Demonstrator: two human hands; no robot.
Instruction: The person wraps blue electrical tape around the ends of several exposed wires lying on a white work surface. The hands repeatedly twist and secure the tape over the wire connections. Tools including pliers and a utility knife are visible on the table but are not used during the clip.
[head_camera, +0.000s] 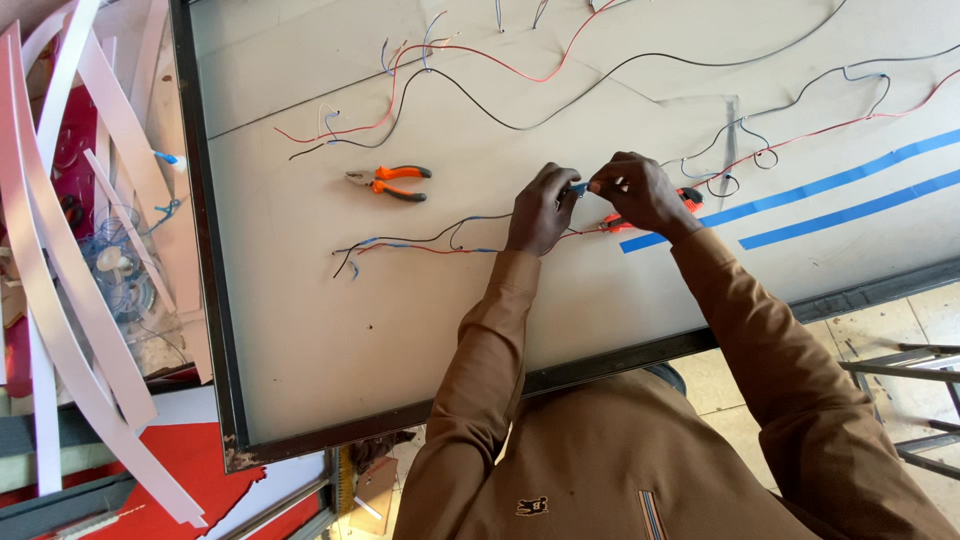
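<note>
Both hands, left hand (540, 210) and right hand (640, 192), are pinched on the blue wire end (579, 187) above the worktop (400, 320). Thin strands could snap if twisted hard, imo.

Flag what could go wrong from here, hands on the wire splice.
1. Both hands, left hand and right hand, pinch a small blue piece on the wires; a slip could undo the joint.
2. An orange tool lies partly hidden under the right hand; a wrist move may knock it or snag the wires.
3. Loose wires loop across the panel; a sleeve could drag them.
</note>
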